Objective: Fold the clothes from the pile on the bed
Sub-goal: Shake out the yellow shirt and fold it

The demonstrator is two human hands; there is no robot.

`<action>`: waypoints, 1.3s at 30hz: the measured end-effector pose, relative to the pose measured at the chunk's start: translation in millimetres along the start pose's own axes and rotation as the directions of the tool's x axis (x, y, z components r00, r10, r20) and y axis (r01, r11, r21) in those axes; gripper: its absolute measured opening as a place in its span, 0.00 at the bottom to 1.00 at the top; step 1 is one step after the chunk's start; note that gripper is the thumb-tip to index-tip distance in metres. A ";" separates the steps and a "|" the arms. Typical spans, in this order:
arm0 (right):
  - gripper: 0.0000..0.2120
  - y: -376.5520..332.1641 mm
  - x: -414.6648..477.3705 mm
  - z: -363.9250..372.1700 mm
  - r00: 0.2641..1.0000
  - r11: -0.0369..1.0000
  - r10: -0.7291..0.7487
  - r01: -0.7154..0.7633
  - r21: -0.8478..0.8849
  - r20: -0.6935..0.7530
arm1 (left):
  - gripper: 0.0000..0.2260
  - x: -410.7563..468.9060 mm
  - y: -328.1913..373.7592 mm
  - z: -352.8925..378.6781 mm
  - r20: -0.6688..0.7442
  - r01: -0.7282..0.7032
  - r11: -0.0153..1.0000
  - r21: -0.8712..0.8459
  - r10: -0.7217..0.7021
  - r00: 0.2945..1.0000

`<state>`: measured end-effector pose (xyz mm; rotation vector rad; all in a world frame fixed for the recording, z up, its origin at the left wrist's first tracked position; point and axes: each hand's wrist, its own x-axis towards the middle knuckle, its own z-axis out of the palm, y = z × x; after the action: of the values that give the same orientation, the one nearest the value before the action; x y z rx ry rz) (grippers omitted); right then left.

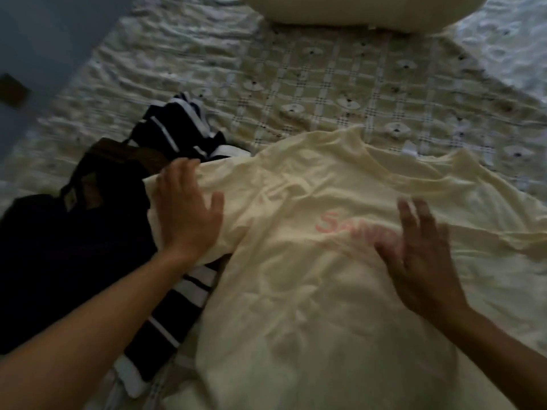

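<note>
A pale yellow T-shirt (310, 276) with pink lettering lies spread flat on the bed, neck toward the pillow. My left hand (186, 211) rests flat, fingers apart, on the shirt's left sleeve. My right hand (420, 250) lies flat with spread fingers on the shirt's chest, partly covering the lettering. To the left sits the pile: a dark garment with a brown waistband (74, 232) and a black-and-white striped garment (177, 125), whose lower part runs under the yellow shirt's edge.
The bed has a checked beige cover (340, 84) with small motifs. A white pillow (355, 10) lies at the far end. The bed's left edge borders a bluish floor (44, 39).
</note>
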<state>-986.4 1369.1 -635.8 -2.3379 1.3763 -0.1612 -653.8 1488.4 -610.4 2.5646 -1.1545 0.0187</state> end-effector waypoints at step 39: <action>0.30 -90.0 31.9 20.0 0.684 -0.215 0.257 -0.648 0.731 0.683 | 0.38 -3.6 70.1 4.6 0.743 -0.171 0.982 -0.083 0.176 0.646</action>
<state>-891.4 1385.5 -620.4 -0.4154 1.1684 -0.3797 -708.0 1446.3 -595.0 2.4736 -1.6513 -1.1036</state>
